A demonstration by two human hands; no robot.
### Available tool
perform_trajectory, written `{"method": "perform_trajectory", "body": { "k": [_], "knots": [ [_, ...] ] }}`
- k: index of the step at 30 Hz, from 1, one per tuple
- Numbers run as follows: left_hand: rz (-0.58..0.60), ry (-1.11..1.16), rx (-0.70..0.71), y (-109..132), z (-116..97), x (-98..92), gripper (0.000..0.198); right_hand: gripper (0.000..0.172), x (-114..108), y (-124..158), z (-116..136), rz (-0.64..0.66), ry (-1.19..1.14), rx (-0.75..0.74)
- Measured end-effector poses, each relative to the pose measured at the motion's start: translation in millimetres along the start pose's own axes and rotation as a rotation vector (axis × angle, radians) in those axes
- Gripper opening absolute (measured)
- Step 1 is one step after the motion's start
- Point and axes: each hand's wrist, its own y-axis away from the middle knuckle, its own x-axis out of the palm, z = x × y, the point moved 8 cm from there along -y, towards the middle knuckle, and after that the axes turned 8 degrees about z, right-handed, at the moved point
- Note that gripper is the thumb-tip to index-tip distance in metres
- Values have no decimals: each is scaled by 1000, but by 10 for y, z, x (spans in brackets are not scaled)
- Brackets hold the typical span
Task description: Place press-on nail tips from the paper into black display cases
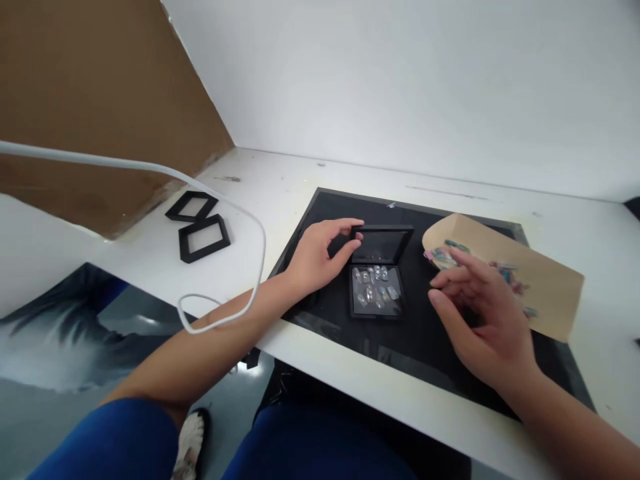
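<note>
A small black hinged case [377,280] lies open on a black mat [330,213], with several small press-on nails set in its lower half. My left hand [320,257] pinches the left edge of the case's raised lid between thumb and fingers. My right hand [483,320] hovers just right of the case, fingers loosely curled with nothing visible in them. Behind that hand lies a brown paper envelope [540,287] with more small coloured nails at its mouth.
Two empty black frames [200,227] lie on the white table to the left, near a brown cardboard panel [100,100]. A white cable [240,213] loops over my left forearm. The table's front edge runs just below the mat.
</note>
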Motion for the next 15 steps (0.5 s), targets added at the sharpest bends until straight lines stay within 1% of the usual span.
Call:
{"method": "perform_trajectory", "body": {
  "k": [3, 5, 7, 10, 12, 15],
  "knots": [
    [33, -41, 99, 7, -139, -20, 25, 70, -42, 24, 79, -19, 65, -88],
    [69, -50, 181, 29, -228, -26, 22, 68, -50, 33, 133, -2, 132, -137],
    [143, -49, 281, 69, -315, -2, 19, 57, -53, 39, 213, 17, 251, -203],
    [274, -58, 420, 159, -416, 60, 21, 37, -52, 48, 318, 35, 402, -300],
    [339, -76, 480, 220, -456, 106, 24, 25, -26, 48, 331, 81, 419, -336],
    [426, -108, 530, 298, -506, 210, 30, 13, 71, 53, 295, 212, 402, -374]
  ]
}}
